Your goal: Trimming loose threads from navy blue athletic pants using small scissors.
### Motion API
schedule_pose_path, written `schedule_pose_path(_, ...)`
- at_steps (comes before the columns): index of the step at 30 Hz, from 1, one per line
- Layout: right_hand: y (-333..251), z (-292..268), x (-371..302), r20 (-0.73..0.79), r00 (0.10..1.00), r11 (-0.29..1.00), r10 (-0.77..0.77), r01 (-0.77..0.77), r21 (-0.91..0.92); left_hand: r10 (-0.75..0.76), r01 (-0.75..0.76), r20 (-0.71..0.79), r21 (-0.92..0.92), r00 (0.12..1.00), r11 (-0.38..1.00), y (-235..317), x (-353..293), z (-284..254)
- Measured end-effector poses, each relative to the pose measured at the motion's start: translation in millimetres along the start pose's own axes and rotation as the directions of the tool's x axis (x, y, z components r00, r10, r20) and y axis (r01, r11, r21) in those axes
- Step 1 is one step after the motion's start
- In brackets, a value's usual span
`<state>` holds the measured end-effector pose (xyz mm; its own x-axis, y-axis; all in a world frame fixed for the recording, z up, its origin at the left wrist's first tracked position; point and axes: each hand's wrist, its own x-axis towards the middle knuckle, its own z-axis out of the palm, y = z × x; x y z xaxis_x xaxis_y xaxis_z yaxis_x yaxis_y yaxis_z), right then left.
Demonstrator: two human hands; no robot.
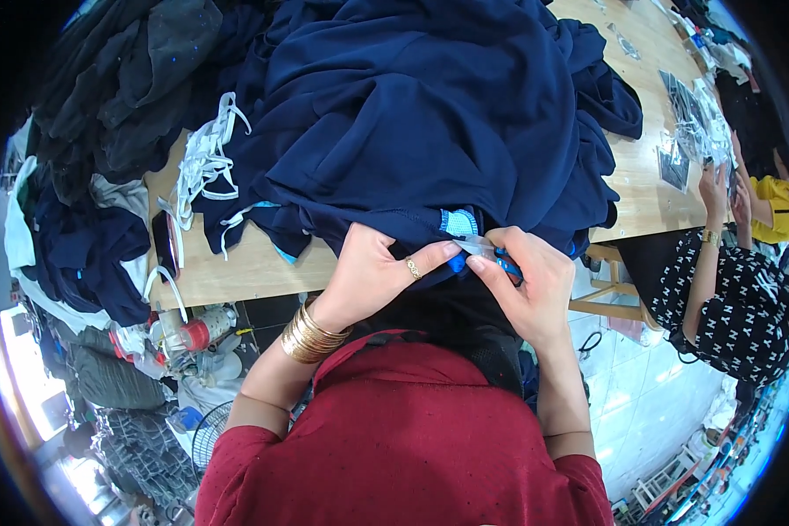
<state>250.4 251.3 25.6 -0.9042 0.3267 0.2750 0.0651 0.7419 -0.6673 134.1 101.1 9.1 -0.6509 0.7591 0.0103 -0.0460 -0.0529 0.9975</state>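
Note:
A large heap of navy blue garment fabric (412, 114) spreads over the table in front of me. At its near edge, my left hand (373, 267) is closed on the navy cloth, with the thumb pointing right along it. A light blue patch (458, 222) shows at that edge, just above my fingertips. My right hand (535, 276) is closed around small blue-handled thread snips (505, 260). Their pale blades point left and meet the cloth beside my left thumb. The fingers of my left hand are partly hidden under the fabric.
White tape strips (206, 162) and a phone (165, 241) lie on the wooden table (228, 273) at the left. Dark cloth (118, 79) is piled beyond. At the right, another person (736, 302) handles clear plastic packets (675, 162). A wooden stool (618, 298) stands below the table.

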Motion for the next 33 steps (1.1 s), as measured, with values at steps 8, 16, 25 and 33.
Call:
schedule_pose_path(8,2,5,-1,-0.045,0.999,0.999,-0.014,0.016,0.044,-0.012,0.012,0.002,0.007,1.000,1.000,-2,-2,0)
schedule_pose_path(16,7,1,-2,-0.023,0.999,0.996,0.038,-0.036,0.086,-0.014,0.014,-0.005,-0.018,1.000,1.000,0,0,0)
schedule_pose_path(25,18,-12,-1,-0.122,0.894,0.790,0.431,-0.309,0.529,-0.125,0.122,-0.010,-0.120,0.992,0.985,-1,-3,-4)
schedule_pose_path(33,17,1,-2,-0.073,0.907,0.812,0.415,-0.334,0.479,-0.141,0.151,0.059,-0.215,0.988,0.965,-12,-6,-3)
